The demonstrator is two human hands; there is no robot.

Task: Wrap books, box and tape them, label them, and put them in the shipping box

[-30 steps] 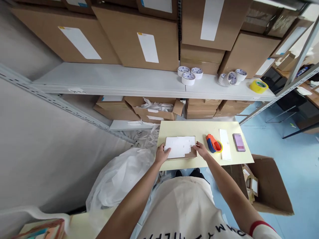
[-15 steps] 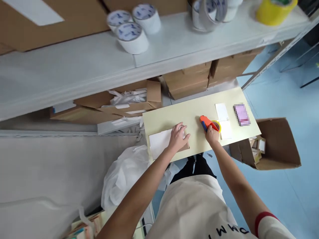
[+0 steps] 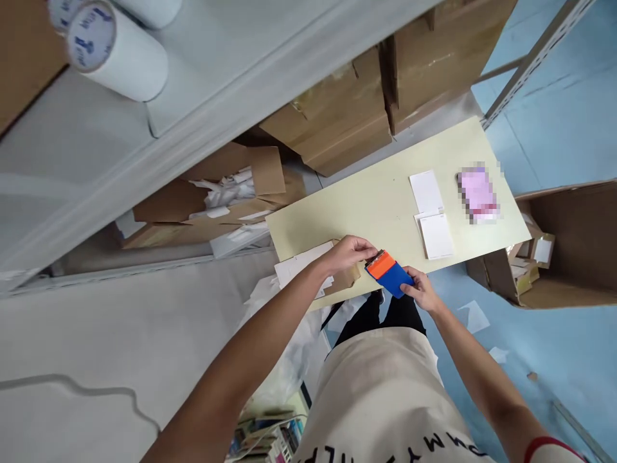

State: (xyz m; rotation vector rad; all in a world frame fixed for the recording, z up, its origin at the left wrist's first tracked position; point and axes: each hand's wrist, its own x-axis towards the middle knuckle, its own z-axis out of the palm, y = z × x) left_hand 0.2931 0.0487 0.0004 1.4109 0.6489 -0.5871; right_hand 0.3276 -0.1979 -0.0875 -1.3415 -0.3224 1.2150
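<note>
An orange and blue tape dispenser (image 3: 393, 278) is gripped at its right end by my right hand (image 3: 420, 290), over the table's near edge. My left hand (image 3: 351, 252) has its fingertips pinched at the dispenser's dark toothed edge. Whatever lies between those fingers is too small to make out. Under and beside my left hand lies a small brown cardboard box (image 3: 346, 276), partly hidden by the hand and forearm. White paper (image 3: 303, 267) covers its left part.
On the pale yellow table (image 3: 376, 193) lie white cards (image 3: 436, 235) and a pixelated pink item (image 3: 478, 193). An open carton (image 3: 573, 251) holding small boxes stands to the right. Shelving with tape rolls (image 3: 118, 54) and cartons (image 3: 337, 109) borders the far side.
The tape dispenser has come left and nearer to me, turned so its blue side shows. My left hand has moved from the box to the dispenser's toothed end. The view has shifted and tilted.
</note>
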